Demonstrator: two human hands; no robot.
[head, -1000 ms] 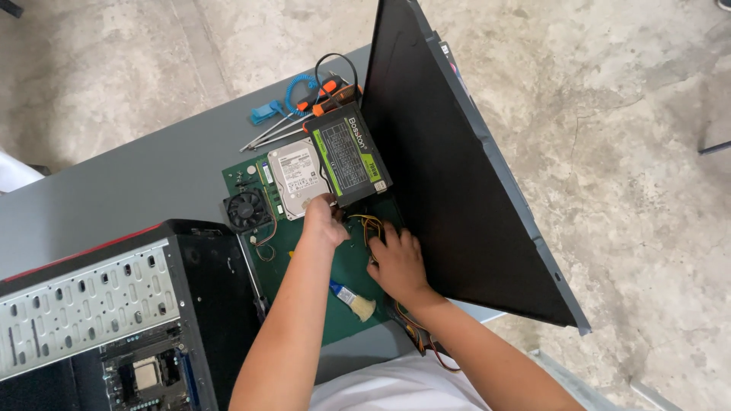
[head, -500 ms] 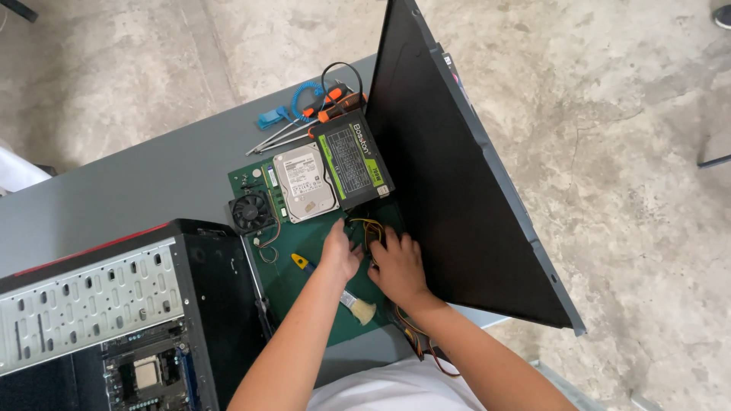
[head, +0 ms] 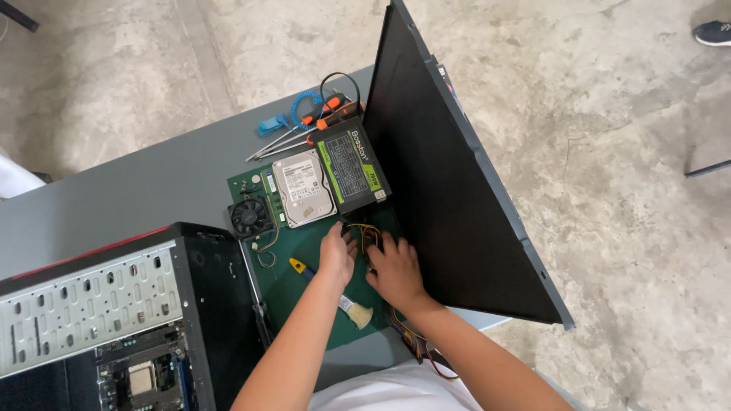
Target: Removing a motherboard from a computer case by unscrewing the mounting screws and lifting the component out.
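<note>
While the right hand (head: 394, 266) stays on the tangle of yellow and black wires (head: 364, 232) on the green work mat (head: 304, 285), the left hand (head: 337, 250) has come back from the silver hard drive (head: 303, 188) to join it, fingers curled; neither hand's grip is clear.

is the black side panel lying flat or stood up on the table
Stood up: the black side panel stands on its edge on the grey table, leaning, right beside the right hand.
</note>
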